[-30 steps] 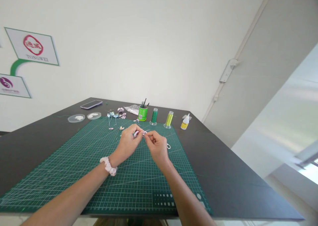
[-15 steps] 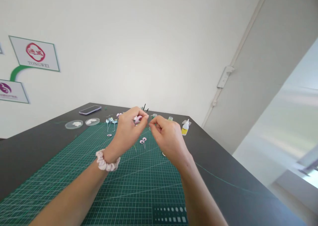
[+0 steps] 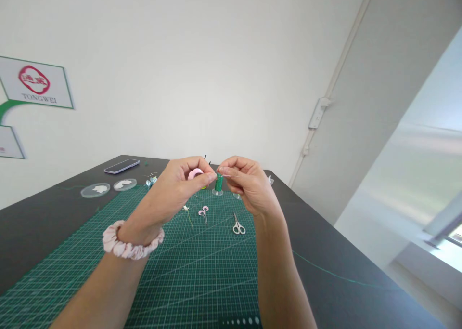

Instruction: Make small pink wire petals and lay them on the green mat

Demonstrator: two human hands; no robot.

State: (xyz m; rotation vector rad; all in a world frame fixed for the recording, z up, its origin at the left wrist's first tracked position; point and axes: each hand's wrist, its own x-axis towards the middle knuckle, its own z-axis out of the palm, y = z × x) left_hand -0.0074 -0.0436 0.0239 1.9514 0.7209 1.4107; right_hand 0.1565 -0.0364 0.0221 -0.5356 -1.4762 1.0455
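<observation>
My left hand (image 3: 180,184) is pinched closed on a small pink petal piece (image 3: 195,173), which curls up behind the thumb. A thin pale wire (image 3: 231,176) runs between the fingertips of both hands, and my right hand (image 3: 243,182) pinches it. The fingertips of the two hands almost meet, raised above the green cutting mat (image 3: 195,281). Just behind them stands a spool of green thread or wire (image 3: 218,184). Below lie small pink petals on wire stems (image 3: 203,212), a white bud on a stem (image 3: 186,208) and white-handled scissors (image 3: 238,228).
Two clear shallow dishes with white pieces, the nearer dish (image 3: 84,192) and the farther dish (image 3: 134,184), sit at left. Behind them lies a phone (image 3: 121,166). Blue petals (image 3: 150,181) are partly hidden by my left hand. A green strand (image 3: 335,274) trails across the dark table (image 3: 325,242).
The view has shifted. My hands have come closer together, with the fingertips almost meeting. The scissors and green spool now show between and below them; the glue bottle is mostly hidden.
</observation>
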